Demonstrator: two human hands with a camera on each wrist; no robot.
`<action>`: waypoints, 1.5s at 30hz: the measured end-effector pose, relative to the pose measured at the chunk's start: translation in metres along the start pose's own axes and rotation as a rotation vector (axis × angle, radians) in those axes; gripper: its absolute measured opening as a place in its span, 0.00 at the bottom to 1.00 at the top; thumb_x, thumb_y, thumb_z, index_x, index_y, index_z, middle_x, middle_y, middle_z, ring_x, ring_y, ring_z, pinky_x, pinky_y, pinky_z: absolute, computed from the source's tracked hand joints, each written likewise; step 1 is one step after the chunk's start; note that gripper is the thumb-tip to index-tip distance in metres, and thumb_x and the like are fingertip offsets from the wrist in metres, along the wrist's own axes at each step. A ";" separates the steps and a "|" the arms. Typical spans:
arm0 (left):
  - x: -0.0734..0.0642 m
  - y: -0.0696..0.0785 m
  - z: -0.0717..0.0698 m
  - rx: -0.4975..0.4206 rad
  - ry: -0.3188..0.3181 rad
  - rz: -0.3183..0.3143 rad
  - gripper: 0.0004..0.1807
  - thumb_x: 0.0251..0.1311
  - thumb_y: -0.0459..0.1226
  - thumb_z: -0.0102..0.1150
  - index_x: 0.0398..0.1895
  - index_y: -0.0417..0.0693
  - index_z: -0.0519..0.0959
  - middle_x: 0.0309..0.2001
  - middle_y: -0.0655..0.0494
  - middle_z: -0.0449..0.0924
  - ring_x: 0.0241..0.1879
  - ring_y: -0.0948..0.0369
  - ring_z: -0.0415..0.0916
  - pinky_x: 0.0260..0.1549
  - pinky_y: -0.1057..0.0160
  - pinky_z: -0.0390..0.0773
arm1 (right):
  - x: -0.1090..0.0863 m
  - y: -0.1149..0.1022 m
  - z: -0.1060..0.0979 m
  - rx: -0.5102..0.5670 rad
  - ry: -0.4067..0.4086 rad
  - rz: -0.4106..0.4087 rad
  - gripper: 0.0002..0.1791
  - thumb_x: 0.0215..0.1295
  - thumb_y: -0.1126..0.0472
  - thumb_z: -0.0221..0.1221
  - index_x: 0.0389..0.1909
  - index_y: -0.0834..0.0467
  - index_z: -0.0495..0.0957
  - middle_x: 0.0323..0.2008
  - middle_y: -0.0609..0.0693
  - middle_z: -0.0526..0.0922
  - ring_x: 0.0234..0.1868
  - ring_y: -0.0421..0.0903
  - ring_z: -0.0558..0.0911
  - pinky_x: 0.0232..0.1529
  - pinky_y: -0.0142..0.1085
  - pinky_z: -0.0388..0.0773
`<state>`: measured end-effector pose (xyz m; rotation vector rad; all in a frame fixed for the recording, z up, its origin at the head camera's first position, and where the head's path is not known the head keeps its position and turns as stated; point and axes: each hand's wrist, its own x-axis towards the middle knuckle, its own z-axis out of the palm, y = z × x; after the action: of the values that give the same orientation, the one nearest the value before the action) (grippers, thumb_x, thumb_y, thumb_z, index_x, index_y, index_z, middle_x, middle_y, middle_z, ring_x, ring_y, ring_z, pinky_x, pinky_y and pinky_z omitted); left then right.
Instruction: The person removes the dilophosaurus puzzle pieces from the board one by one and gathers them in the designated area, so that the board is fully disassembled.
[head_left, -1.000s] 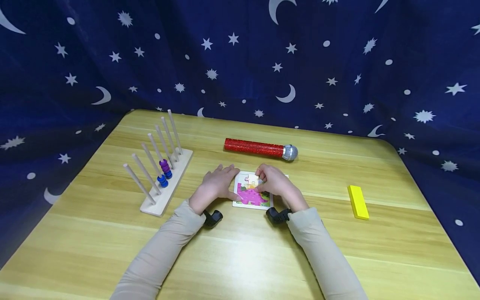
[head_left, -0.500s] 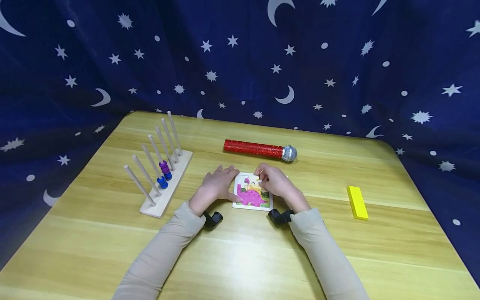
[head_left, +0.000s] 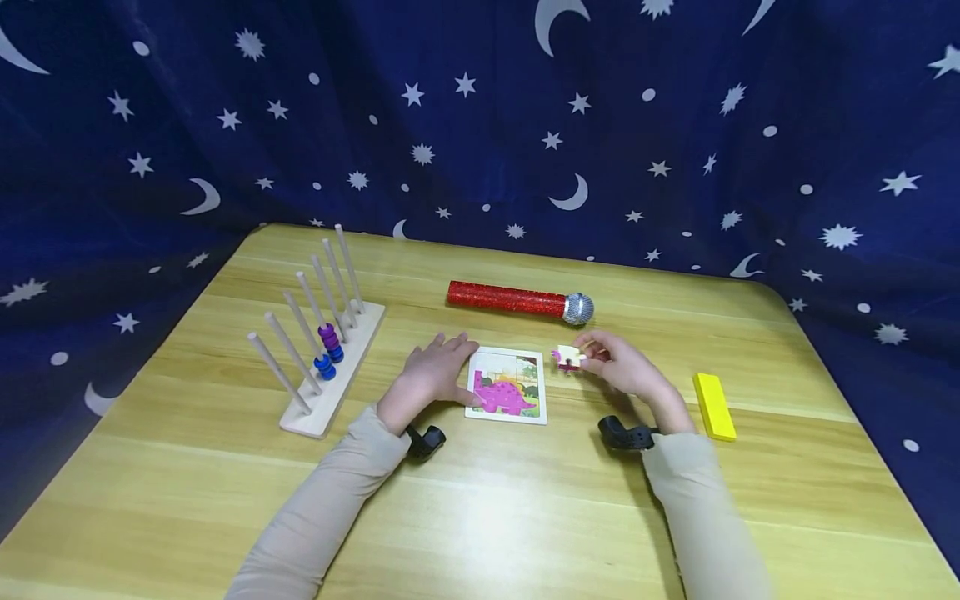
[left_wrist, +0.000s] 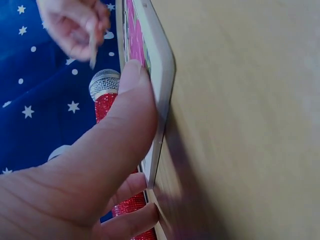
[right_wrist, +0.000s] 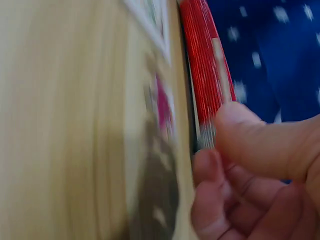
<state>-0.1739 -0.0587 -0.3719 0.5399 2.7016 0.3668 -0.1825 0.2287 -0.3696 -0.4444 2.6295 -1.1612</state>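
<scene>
Only wrist views show the pinched puzzle piece (right_wrist: 222, 70) apparently edge-on.

Worktop (head_left: 480, 492): one. Centre of frame: one left hand (head_left: 431, 372), one right hand (head_left: 621, 367), one puzzle board (head_left: 542, 392), at least one loose puzzle piece (head_left: 572, 353). Below centre: two wrist cameras (head_left: 426, 440). Upper centre: one microphone (head_left: 510, 299). Left: one peg rack (head_left: 337, 386) with seven tall pegs (head_left: 280, 372), two bearing rings (head_left: 325, 367). Right: one yellow block (head_left: 715, 407).
</scene>
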 end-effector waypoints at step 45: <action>0.002 0.000 0.002 0.001 0.007 0.002 0.52 0.40 0.58 0.66 0.69 0.52 0.54 0.70 0.51 0.46 0.66 0.44 0.41 0.58 0.38 0.48 | 0.014 -0.040 0.055 -0.311 0.017 0.063 0.20 0.52 0.61 0.65 0.47 0.59 0.73 0.37 0.55 0.70 0.35 0.49 0.69 0.35 0.41 0.69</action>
<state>-0.1746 -0.0579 -0.3744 0.5428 2.7085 0.3680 -0.1697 0.1603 -0.3772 -0.4041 2.8258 -0.7410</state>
